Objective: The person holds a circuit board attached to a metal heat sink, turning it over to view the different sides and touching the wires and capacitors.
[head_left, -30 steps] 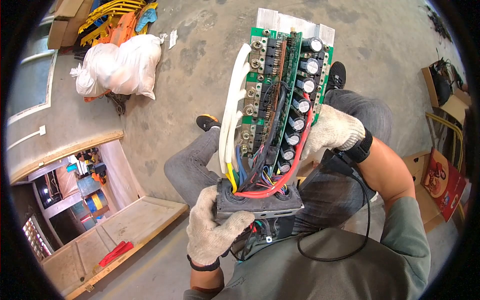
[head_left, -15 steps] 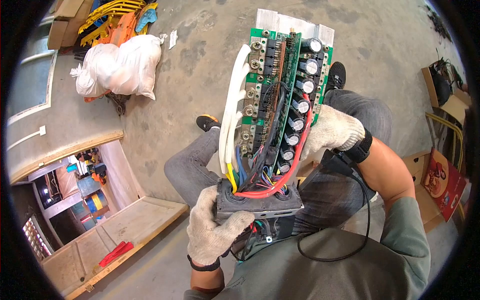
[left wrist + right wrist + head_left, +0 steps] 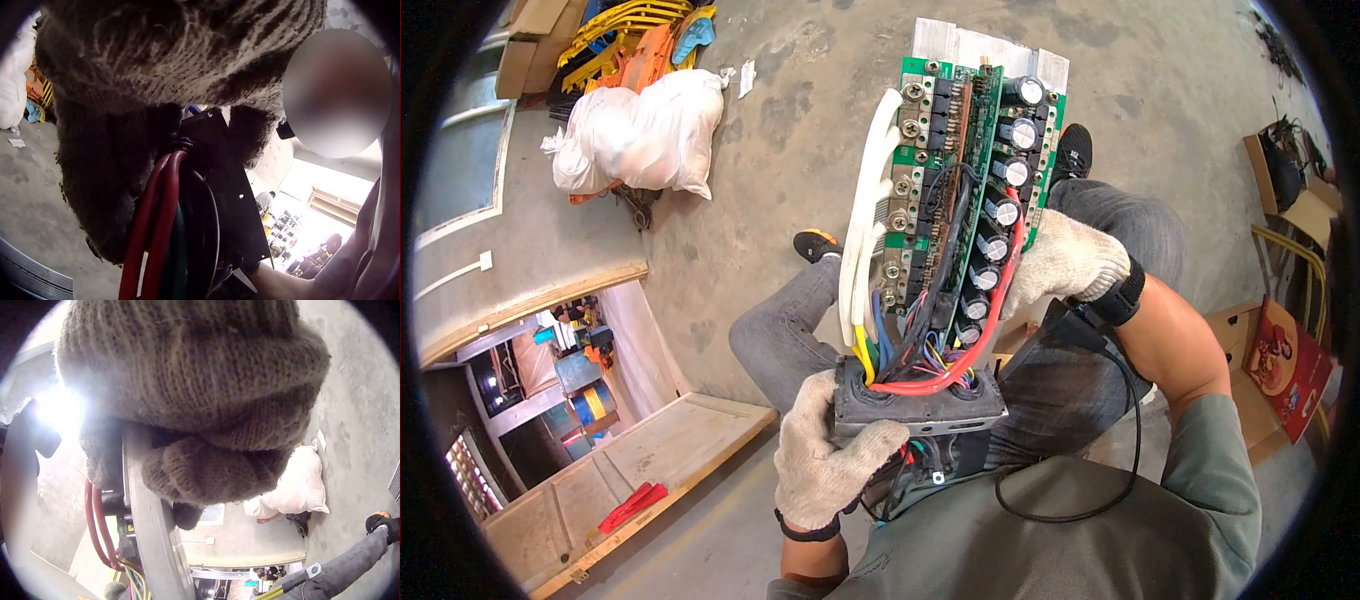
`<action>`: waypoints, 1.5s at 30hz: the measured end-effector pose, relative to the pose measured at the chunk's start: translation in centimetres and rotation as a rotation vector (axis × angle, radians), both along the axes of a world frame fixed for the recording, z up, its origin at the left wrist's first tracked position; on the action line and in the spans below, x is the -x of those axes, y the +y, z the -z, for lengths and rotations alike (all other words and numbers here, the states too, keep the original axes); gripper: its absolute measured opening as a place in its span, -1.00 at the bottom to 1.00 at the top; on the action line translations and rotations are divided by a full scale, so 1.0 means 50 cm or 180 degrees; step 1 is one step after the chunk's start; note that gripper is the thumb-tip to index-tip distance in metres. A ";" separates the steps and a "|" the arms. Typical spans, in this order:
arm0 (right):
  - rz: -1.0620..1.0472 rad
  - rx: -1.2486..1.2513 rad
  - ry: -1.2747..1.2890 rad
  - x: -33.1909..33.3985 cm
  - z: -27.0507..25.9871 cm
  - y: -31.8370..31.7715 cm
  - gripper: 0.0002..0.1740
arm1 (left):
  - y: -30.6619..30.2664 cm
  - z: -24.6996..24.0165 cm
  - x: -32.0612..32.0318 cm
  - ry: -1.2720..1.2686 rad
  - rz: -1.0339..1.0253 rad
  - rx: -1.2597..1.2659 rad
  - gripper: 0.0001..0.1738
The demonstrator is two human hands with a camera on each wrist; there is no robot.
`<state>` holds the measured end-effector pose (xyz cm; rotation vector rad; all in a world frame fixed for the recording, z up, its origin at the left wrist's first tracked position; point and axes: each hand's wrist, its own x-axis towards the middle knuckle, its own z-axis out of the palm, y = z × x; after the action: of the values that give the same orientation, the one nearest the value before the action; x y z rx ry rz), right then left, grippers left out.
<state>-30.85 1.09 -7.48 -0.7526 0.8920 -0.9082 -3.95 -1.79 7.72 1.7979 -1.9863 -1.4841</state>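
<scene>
A long green circuit board [image 3: 975, 225] with rows of black capacitors [image 3: 1004, 212] is mounted on a silver heat sink [image 3: 990, 50]. White-sleeved cables [image 3: 860, 220] run down its left side, and a red cable [image 3: 998, 318] curves along its right. These wires pass into a black end plate [image 3: 920, 412] at the near end. My gloved left hand [image 3: 825, 455] grips that plate's left end, thumb across its near face. Red cables [image 3: 153, 231] hang below the plate in the left wrist view. My gloved right hand [image 3: 1068, 258] holds the heat sink's right edge, fingers curled around the metal [image 3: 159, 550].
White sacks [image 3: 640, 130] and orange and yellow parts [image 3: 640, 55] lie at the far left. A wooden door [image 3: 630, 490] with red gloves or cloth [image 3: 632, 507] on it is at left. Cardboard boxes [image 3: 1275, 190] stand at right. A black cord [image 3: 1135, 430] loops near the right wrist.
</scene>
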 end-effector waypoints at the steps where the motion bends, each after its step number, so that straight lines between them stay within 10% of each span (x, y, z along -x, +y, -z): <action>1: -0.0027 -0.0008 0.0101 0.000 -0.002 0.000 -0.26 | 0.000 0.000 0.000 0.0000 0.0002 0.0001 -0.41; 45: -0.0022 0.0431 0.0371 -0.003 0.019 -0.002 -0.29 | -0.003 -0.002 0.005 -0.0055 0.0071 0.0085 -0.45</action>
<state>-30.68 0.99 -8.44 -0.9325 0.9360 -0.9327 -4.20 -1.93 7.82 1.7903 -2.0308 -1.4457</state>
